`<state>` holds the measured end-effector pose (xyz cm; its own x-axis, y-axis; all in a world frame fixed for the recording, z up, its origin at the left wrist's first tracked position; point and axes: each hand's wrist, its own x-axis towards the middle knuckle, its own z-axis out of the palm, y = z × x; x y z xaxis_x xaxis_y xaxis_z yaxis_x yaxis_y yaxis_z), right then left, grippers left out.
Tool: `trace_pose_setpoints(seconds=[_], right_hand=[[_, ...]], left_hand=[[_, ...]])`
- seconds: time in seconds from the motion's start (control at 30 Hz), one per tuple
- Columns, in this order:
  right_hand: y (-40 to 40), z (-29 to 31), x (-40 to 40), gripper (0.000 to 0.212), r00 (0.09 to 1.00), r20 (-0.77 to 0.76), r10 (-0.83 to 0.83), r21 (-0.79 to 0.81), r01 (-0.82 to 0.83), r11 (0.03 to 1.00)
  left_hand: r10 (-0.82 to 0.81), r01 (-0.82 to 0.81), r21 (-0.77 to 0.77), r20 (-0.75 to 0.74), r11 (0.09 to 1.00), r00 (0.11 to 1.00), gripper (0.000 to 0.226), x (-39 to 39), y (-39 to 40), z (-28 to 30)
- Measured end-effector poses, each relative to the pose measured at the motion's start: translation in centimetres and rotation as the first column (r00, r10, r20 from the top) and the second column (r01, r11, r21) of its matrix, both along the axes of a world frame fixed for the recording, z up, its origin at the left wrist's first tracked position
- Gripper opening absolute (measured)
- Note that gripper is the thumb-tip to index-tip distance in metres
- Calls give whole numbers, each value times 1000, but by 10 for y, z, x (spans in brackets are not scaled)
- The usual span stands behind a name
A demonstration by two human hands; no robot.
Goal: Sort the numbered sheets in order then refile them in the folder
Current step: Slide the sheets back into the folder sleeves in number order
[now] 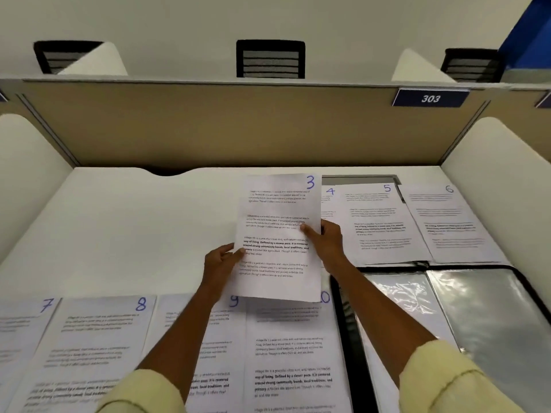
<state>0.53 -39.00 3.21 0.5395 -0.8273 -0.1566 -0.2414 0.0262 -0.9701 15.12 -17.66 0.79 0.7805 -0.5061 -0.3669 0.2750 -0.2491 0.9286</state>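
White carrel desk (119, 222), tan partition (208, 126), left hand (219, 262) and right hand (326, 244) gripping sheet 3 (280, 239)

white sheets (280, 234) with black print and blue handwritten numbers. pale yellow sleeves (447, 380). black-edged folder (351, 338) with shiny clear pockets at 4 o'clock. tan divider (238, 123), navy 303 sign (430, 98) at 1 o'clock, black slatted chairs (270, 59) at 12.
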Motion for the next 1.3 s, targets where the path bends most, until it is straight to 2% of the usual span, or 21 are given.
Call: trace_pose_setpoints(seconds=[0.07,0.17,0.37,0.57,0.67,0.73,0.8,0.87,1.03,1.13,1.2,1.3], right_hand=[[2,0,-24,19,1000,0,0,-2,0,1000],[5,-1,-56,11,1000,-11,-20,-4,20,1000],[8,-7,-131,9,997,-24,-74,54,75,996],[9,-10,-217,20,992,-58,-109,125,116,985],[6,-17,-265,34,989,-57,-138,192,147,970],[4,-23,-300,30,990,-34,-140,266,144,953],[5,-27,-335,16,988,-8,-153,353,146,924],[7,-26,-370,11,983,5,-184,432,164,887],[17,-23,-452,26,930,69,-360,663,227,713],[29,-24,-496,33,886,119,-449,748,217,627],[39,-26,-521,35,825,164,-541,808,202,553],[54,-32,-550,38,766,198,-612,843,185,505]], left_hand=[[-79,78,-21,-50,997,996,25,-13,1,2],[-145,145,4,-41,989,989,31,-35,4,-1],[-212,215,40,-64,976,975,12,-106,-6,2],[-180,182,9,-109,983,977,15,-178,-24,-5],[-154,156,13,-92,988,984,14,-219,-36,-5],[-111,111,-6,-93,994,989,11,-248,-44,-7],[-88,87,-17,-78,996,993,10,-276,-51,-11],[-78,77,-16,-57,997,995,9,-305,-58,-15],[-34,33,-8,-85,999,996,6,-384,-72,-21],[-42,40,-15,-152,999,988,9,-429,-77,-23],[-44,40,-25,-152,999,987,14,-460,-83,-23],[-61,57,-26,-160,998,985,19,-499,-88,-22]])
